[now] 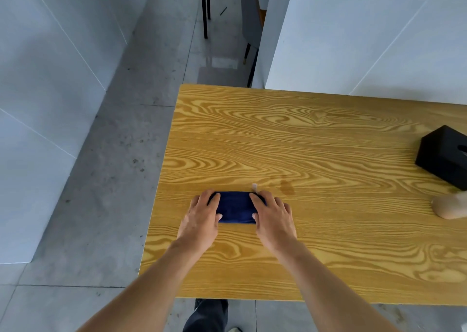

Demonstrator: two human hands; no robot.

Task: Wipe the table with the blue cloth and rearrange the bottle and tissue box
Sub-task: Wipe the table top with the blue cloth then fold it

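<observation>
Blue cloth point(235, 207), folded into a small pad, lay near the left edge of the wooden table point(303, 134), low in the middle of the frame, pinned under both our hands.

Our left hand point(202, 218) pressed flat on the cloth's left end and our right hand point(274, 218) on its right end, fingers spread and bearing down, neither clenched. To wipe well, we judged, we should keep even pressure across the pad and sweep along the grain toward the faint damp mark point(288, 187) just right of it. At the right edge, the black tissue box point(444, 157) was cut off, and below it a pale rounded object point(449, 207), possibly the bottle, was too cropped to identify.
</observation>
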